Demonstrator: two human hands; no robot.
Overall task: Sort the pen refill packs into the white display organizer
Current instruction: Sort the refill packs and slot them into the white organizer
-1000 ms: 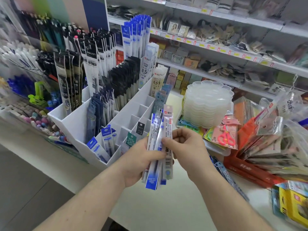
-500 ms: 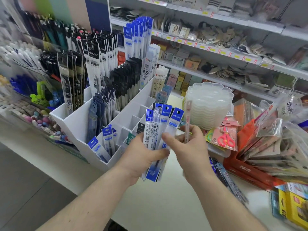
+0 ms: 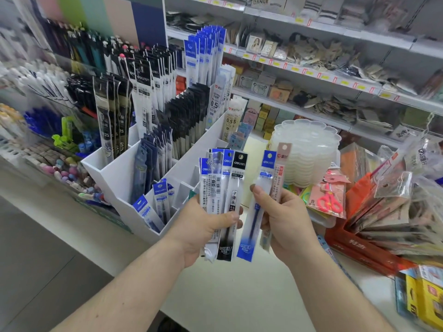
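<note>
So off to the right we've got a stack of clear scalloped plastic trays (image 3: 305, 149) sitting on the white desk (image 3: 227, 295), and just beside it a packet with pink scissors (image 3: 329, 202). A red box (image 3: 359, 248) stuffed with flat packets sits further right, and near the corner there's a yellow box (image 3: 424, 298). Behind all that we see wall shelves (image 3: 311, 73) with yellow price tags and small boxed goods. Far left, pens (image 3: 40, 121) in blue and black, kinda blurry.
</note>
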